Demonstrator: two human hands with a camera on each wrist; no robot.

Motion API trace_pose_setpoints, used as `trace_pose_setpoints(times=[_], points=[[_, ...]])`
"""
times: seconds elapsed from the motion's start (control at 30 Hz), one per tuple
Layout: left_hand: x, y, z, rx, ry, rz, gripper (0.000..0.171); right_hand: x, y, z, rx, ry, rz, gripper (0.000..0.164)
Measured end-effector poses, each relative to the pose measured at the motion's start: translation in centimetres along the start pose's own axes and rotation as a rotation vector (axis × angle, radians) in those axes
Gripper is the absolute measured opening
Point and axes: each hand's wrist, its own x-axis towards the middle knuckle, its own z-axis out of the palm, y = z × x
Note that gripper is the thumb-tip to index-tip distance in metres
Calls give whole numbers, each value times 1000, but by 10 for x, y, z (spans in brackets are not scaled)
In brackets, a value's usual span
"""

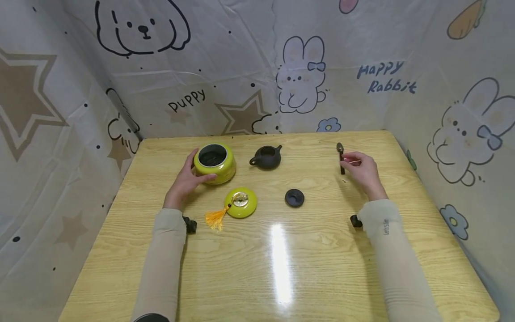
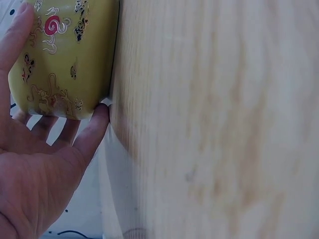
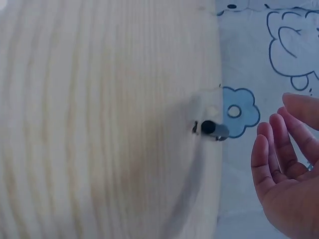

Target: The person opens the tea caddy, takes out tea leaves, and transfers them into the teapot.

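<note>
A yellow-green jar [image 1: 226, 172] stands at the left of the table, its mouth uncovered and dark loose material inside. My left hand [image 1: 186, 181] holds it from the left side; in the left wrist view the fingers and thumb spread round the jar's decorated wall [image 2: 65, 55]. At the right lies a small spoon [image 1: 340, 150] with a dark handle. My right hand [image 1: 362, 172] overlaps that handle in the head view. The right wrist view shows the hand [image 3: 286, 172] with loosely bent fingers, a gap between them and the spoon [image 3: 209, 128].
A dark small teapot [image 1: 267, 158] without its lid stands right of the jar. Nearer to me lie the jar's yellow-green lid [image 1: 245, 210] with an orange tassel [image 1: 216, 218] and a round black lid [image 1: 295, 198]. Printed cloth [image 1: 241, 67] hangs around the wooden table [image 1: 322, 268].
</note>
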Motion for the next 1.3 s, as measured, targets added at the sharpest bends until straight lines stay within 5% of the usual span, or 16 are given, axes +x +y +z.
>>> trace_pose_setpoints(times=[0.5, 0.9, 1.1, 1.3], points=[[0, -2, 1, 27, 1, 23, 119, 13, 38, 4, 73, -35, 128, 44], [-13, 22, 0, -9, -15, -6, 115, 21, 34, 12, 26, -39, 140, 48], [-1, 0, 0, 7, 4, 24, 120, 23, 34, 14, -31, -21, 157, 47], [-21, 30, 1, 12, -15, 0, 112, 24, 35, 15, -28, 8, 171, 41]])
